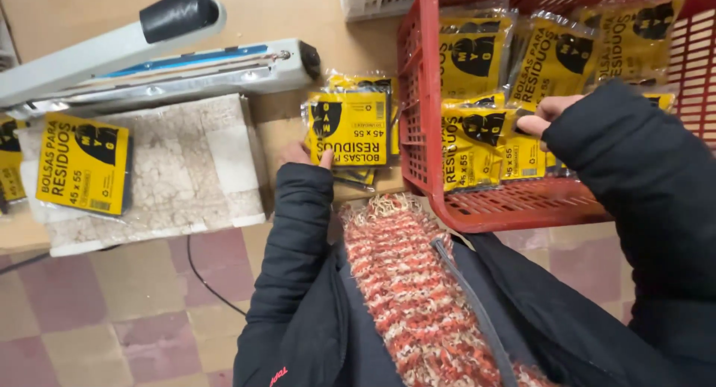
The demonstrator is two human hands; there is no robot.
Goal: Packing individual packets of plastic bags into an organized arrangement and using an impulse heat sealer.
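Fingers of my left hand (307, 156) press on the lower edge of a yellow packet (348, 127) topping a small stack of packets (361, 174) on the wooden bench (298, 10); the hand lies flat, not closed around anything. My right hand (548, 112) reaches into the red plastic crate (418, 96) and pinches another yellow packet (477, 137) between thumb and fingers, among more packets piled inside. Both hands sit well apart, 1 on each side of the crate wall. Left of the stack I see a heat sealer (149, 63) with its arm raised, and 1 more packet (82, 163) lying on a pale slab (194, 163)
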